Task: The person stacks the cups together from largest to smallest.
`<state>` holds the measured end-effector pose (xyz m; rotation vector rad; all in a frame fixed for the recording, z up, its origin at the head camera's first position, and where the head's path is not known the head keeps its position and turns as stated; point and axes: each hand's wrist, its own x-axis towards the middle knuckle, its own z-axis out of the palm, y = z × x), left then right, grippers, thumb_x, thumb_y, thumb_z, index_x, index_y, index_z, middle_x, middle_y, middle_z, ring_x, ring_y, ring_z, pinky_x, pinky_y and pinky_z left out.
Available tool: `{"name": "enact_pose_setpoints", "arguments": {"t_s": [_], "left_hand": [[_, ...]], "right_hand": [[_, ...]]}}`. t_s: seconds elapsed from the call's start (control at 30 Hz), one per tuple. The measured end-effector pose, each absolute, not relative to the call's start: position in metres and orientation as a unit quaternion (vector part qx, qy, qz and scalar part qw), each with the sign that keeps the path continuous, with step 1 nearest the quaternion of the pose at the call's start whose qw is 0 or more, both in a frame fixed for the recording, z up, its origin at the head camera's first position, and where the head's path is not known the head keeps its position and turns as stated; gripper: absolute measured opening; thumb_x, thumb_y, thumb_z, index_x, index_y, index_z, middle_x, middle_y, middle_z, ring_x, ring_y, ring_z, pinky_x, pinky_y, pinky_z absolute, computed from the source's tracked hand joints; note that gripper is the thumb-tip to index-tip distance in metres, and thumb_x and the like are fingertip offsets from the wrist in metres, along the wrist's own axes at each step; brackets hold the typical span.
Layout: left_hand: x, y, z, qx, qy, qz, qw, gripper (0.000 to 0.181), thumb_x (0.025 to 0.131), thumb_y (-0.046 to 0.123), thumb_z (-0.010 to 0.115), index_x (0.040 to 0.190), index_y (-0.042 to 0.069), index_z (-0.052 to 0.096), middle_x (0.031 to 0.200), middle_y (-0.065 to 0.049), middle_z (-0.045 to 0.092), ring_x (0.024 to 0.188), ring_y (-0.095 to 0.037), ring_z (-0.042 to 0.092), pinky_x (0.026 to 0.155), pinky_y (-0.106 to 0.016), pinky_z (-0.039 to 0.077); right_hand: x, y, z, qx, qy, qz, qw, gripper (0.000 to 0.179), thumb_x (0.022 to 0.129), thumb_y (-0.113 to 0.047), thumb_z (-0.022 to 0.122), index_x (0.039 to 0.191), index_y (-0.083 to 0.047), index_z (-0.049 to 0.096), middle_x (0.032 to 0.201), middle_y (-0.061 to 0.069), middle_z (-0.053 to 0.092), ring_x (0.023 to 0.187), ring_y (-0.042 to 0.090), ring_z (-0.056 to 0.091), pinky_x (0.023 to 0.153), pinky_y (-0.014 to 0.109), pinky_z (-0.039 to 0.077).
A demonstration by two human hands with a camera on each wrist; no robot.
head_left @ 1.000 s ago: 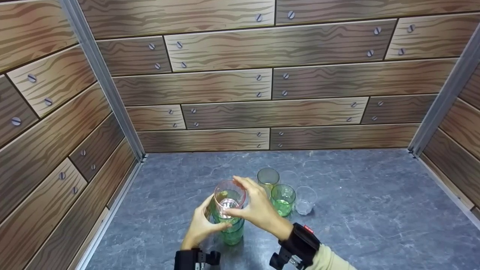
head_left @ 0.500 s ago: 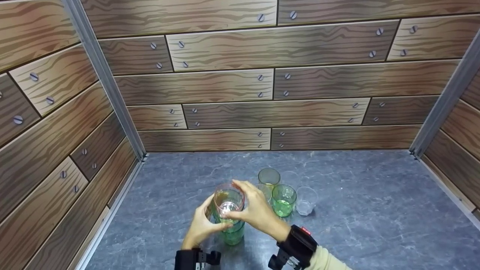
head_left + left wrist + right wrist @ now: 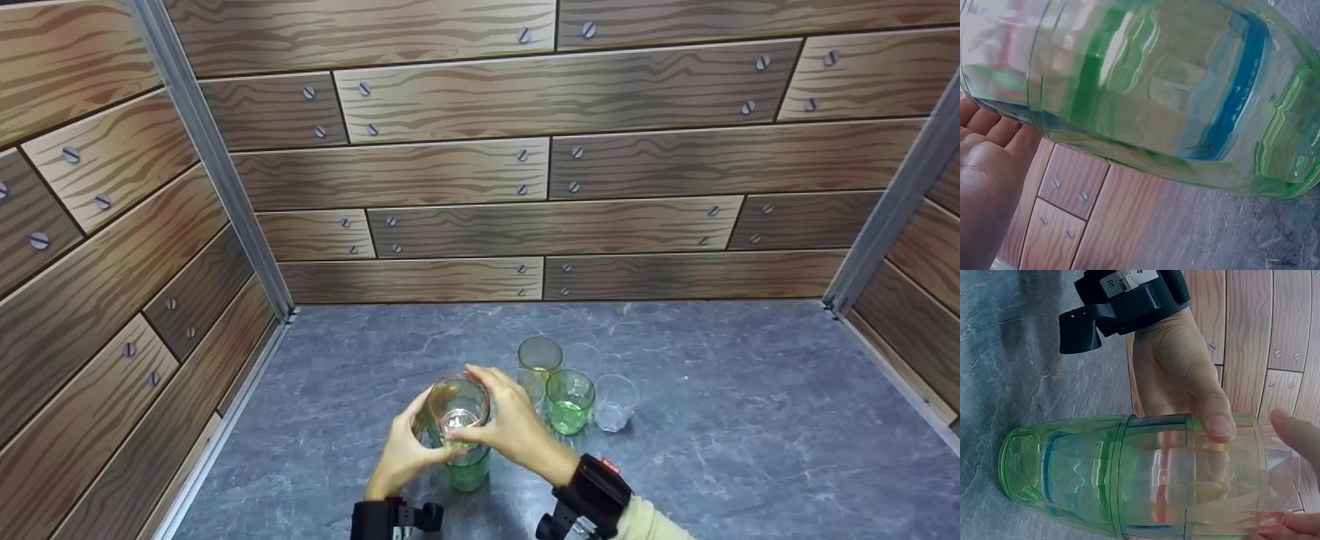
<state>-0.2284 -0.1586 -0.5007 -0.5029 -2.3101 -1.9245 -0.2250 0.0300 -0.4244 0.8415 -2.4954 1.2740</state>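
Both hands are at a tall stack of nested clear plastic cups standing upright, its lower part green, with blue, red and yellowish layers showing above. My left hand holds the stack round its upper part, thumb in front and fingers behind. In the left wrist view, that hand's palm lies beside the stack. Atop it is a pink-tinted cup, pinched between the thumb and fingers of my right hand. The pink cup's base sits inside the yellowish cup.
Right of the stack stand a green cup, a clear cup and a smoky yellow cup. More clear cups sit among them, partly hidden. The grey marbled tabletop is bounded by wood-patterned walls.
My right hand has lowered the pink cup slightly, deeper into the stack. My left hand keeps its hold, and the other cups stay put.
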Motion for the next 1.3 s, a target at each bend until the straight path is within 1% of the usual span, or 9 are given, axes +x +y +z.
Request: {"name": "enact_pose_setpoints", "arguments": {"t_s": [0.3,0.37,0.5,0.63,0.8,0.93,1.1,1.17,1.3], "left_hand": [[-0.228,-0.1586,-0.5016,-0.163,-0.754,-0.634,0.046,0.092,0.07,0.009,0.084,0.147,-0.002,0.035,0.145,-0.022,0.048,0.132,-0.034,0.05,0.106,-0.015,0.042],[-0.2277,-0.1586,-0.5019,-0.166,-0.753,-0.634,0.047,0.091,0.071,0.009,0.084,0.147,-0.001,0.035,0.145,-0.022,0.048,0.132,-0.034,0.05,0.107,-0.017,0.042],[-0.2276,-0.1589,-0.5024,-0.173,-0.75,-0.637,0.043,0.09,0.072,0.01,0.083,0.147,-0.001,0.034,0.147,-0.021,0.047,0.134,-0.037,0.047,0.112,-0.03,0.044],[-0.228,-0.1593,-0.5036,-0.177,-0.75,-0.636,0.038,0.09,0.074,0.012,0.082,0.148,0.0,0.033,0.149,-0.022,0.044,0.136,-0.04,0.043,0.114,-0.046,0.041],[-0.2286,-0.1586,-0.505,-0.179,-0.753,-0.631,0.046,0.09,0.073,0.012,0.083,0.148,0.002,0.033,0.149,-0.02,0.044,0.137,-0.039,0.043,0.114,-0.05,0.04],[-0.2289,-0.1586,-0.5055,-0.174,-0.76,-0.624,0.05,0.09,0.073,0.014,0.084,0.148,0.004,0.035,0.148,-0.018,0.046,0.136,-0.036,0.045,0.113,-0.049,0.041],[-0.2288,-0.1593,-0.5046,-0.172,-0.758,-0.627,0.049,0.089,0.073,0.013,0.083,0.148,0.003,0.035,0.148,-0.019,0.046,0.135,-0.036,0.046,0.113,-0.046,0.042],[-0.2289,-0.1592,-0.5041,-0.174,-0.755,-0.631,0.047,0.089,0.073,0.012,0.083,0.148,0.003,0.035,0.148,-0.02,0.046,0.135,-0.029,0.048,0.113,-0.038,0.043],[-0.2294,-0.1583,-0.5036,-0.171,-0.753,-0.634,0.045,0.09,0.072,0.012,0.084,0.147,0.005,0.036,0.147,-0.017,0.047,0.13,-0.009,0.052,0.108,-0.02,0.043]], "right_hand": [[-0.2254,0.0299,-0.4267,0.283,-0.851,0.432,0.101,0.086,0.066,-0.029,0.088,0.135,0.006,0.049,0.122,0.02,0.062,0.113,0.033,0.06,0.096,0.045,0.054],[-0.2254,0.0297,-0.4273,0.282,-0.851,0.431,0.101,0.087,0.066,-0.029,0.088,0.135,0.006,0.049,0.122,0.02,0.062,0.113,0.033,0.06,0.096,0.045,0.054],[-0.2251,0.0301,-0.4284,0.281,-0.853,0.428,0.095,0.086,0.067,-0.029,0.087,0.135,0.006,0.048,0.122,0.02,0.062,0.114,0.033,0.06,0.095,0.045,0.054],[-0.225,0.0303,-0.4288,0.281,-0.854,0.43,0.087,0.085,0.069,-0.03,0.086,0.136,0.005,0.048,0.123,0.02,0.061,0.115,0.034,0.059,0.096,0.045,0.054],[-0.2246,0.03,-0.4299,0.285,-0.849,0.436,0.095,0.083,0.069,-0.03,0.086,0.134,0.007,0.049,0.123,0.021,0.062,0.114,0.034,0.06,0.096,0.047,0.053],[-0.2243,0.0297,-0.4308,0.285,-0.846,0.44,0.097,0.083,0.069,-0.03,0.086,0.134,0.007,0.05,0.123,0.021,0.062,0.114,0.034,0.06,0.097,0.047,0.052],[-0.224,0.0298,-0.4308,0.282,-0.846,0.442,0.098,0.082,0.07,-0.03,0.086,0.134,0.007,0.05,0.123,0.02,0.062,0.114,0.033,0.06,0.098,0.047,0.052],[-0.224,0.0299,-0.4307,0.281,-0.846,0.442,0.099,0.083,0.069,-0.03,0.086,0.134,0.006,0.05,0.123,0.02,0.062,0.114,0.033,0.06,0.098,0.046,0.052],[-0.2242,0.0304,-0.4308,0.277,-0.846,0.445,0.097,0.083,0.068,-0.029,0.087,0.134,0.006,0.05,0.122,0.02,0.063,0.114,0.033,0.06,0.098,0.046,0.052]]}}
